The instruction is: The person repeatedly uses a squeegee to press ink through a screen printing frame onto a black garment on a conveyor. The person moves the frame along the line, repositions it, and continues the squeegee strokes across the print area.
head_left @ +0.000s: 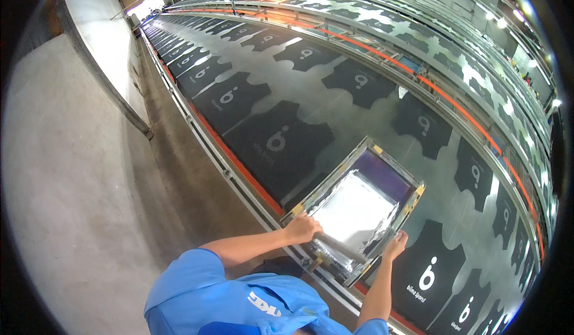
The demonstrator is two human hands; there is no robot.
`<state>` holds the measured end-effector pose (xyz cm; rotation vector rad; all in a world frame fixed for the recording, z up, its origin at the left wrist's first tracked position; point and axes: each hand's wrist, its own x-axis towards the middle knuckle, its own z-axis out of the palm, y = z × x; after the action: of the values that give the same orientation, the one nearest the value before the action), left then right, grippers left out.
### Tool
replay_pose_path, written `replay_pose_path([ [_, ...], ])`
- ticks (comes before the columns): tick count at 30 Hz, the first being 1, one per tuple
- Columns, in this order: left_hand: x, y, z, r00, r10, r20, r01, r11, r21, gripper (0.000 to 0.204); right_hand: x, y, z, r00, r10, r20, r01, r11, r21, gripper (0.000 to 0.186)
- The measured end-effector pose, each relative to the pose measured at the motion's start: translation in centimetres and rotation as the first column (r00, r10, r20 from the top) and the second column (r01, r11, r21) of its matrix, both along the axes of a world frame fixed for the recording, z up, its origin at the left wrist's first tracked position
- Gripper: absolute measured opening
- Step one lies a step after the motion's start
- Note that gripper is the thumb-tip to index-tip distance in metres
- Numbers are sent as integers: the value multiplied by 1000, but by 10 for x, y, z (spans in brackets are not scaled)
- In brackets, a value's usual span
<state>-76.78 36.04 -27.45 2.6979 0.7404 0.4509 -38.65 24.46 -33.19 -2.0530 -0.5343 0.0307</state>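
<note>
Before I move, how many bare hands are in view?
2: the left hand at the left end of the dark bar, the right hand by the lower-right edge of the frame. Others farther off may be hidden.

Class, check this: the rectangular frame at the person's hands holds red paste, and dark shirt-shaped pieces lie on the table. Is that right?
No: the paste in the rectangular frame is white, not red, as the head view shows. Dark shirt-shaped pieces do lie on the table.

Left hand [302, 228] and right hand [395, 246] flank a framed screen [388, 175].
</note>
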Motion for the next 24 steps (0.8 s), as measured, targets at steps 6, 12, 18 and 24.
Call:
replay_pose_path([
  [6, -9, 22, 45, 987, 115, 110, -114, 993, -18, 26, -17, 16, 11, 1000, 13, -28, -14, 998, -59, 29],
  [12, 1, 31, 61, 970, 133, 205, -124, 991, -56, 24, -9, 7, 14, 998, -6, -55, 7, 1000, 21, 33],
  [18, 3, 58, 73, 965, 187, 186, -165, 978, -129, 21, -41, 20, 32, 998, -20, 66, 21, 1000, -19, 25],
  [24, 88, 139, 72, 998, 48, -40, -54, 982, -179, 37, -36, 8, 54, 998, 30, -55, -39, 986, -160, 24],
])
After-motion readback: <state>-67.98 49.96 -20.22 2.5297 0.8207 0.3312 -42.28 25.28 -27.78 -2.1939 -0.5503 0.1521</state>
